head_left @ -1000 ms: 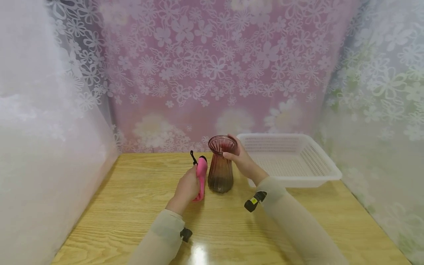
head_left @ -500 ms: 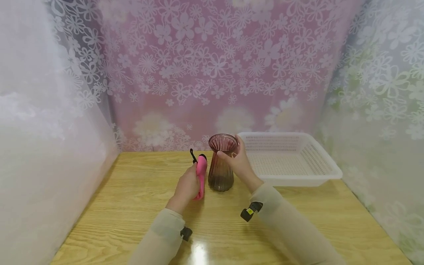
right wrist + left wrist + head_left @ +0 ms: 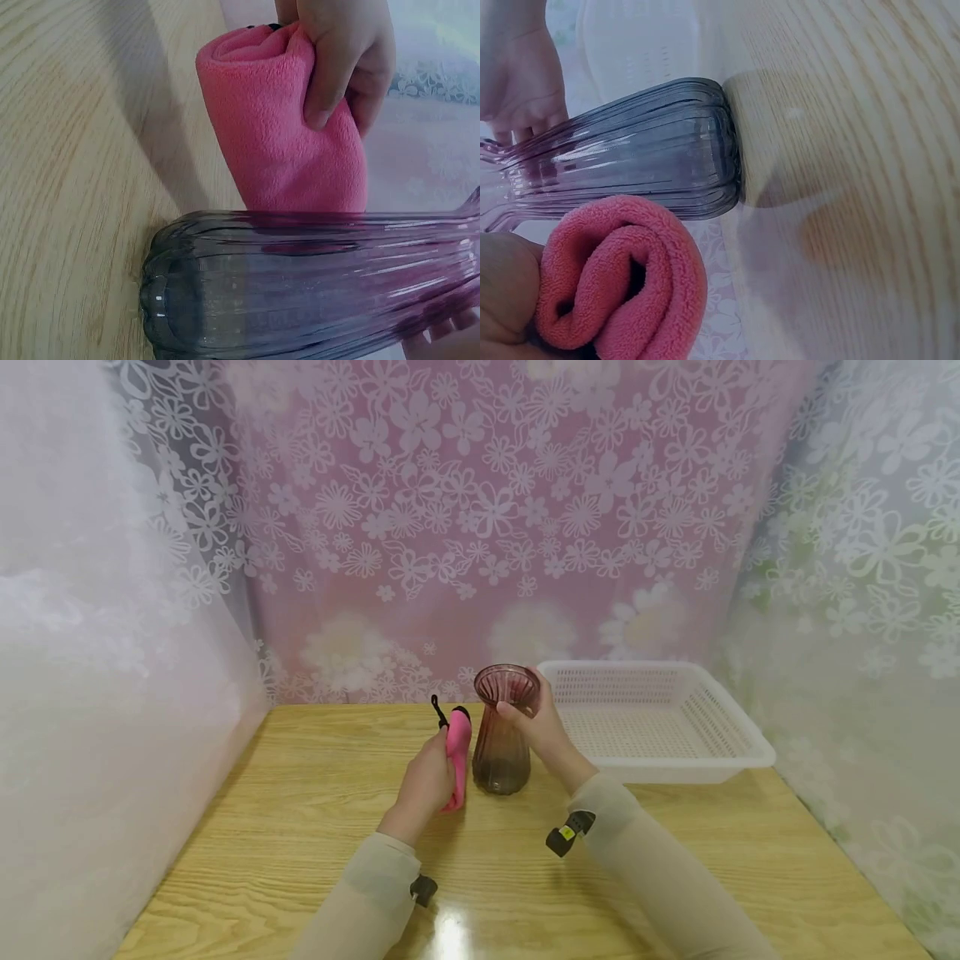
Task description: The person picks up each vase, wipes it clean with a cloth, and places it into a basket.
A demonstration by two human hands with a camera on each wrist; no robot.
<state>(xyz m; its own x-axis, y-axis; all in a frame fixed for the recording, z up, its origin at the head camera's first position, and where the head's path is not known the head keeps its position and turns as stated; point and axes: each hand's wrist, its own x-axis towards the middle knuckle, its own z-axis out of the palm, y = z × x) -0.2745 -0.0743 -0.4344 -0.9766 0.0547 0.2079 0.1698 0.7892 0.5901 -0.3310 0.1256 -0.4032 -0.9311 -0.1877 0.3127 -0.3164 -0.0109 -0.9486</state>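
Wooden table (image 3: pixel 300 827): I see my left hand (image 3: pixel 423 781) gripping a pink cloth (image 3: pixel 457 758) beside the vase (image 3: pixel 501 752), my right hand (image 3: pixel 543 727) holding its neck.

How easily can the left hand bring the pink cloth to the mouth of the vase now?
Probably easily: the left hand holds the cloth beside the vase, whose mouth is uncovered; the right hand grips only its neck.

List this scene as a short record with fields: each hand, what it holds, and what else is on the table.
left hand: grips a rolled pink cloth, right beside the vase
right hand: grips the vase's neck below the rim
vase: ribbed, purple-tinted glass, upright on the table, nothing visible inside
basket: white, perforated, right of the vase, nothing visible in it
table: light wood
backdrop: flowered curtains
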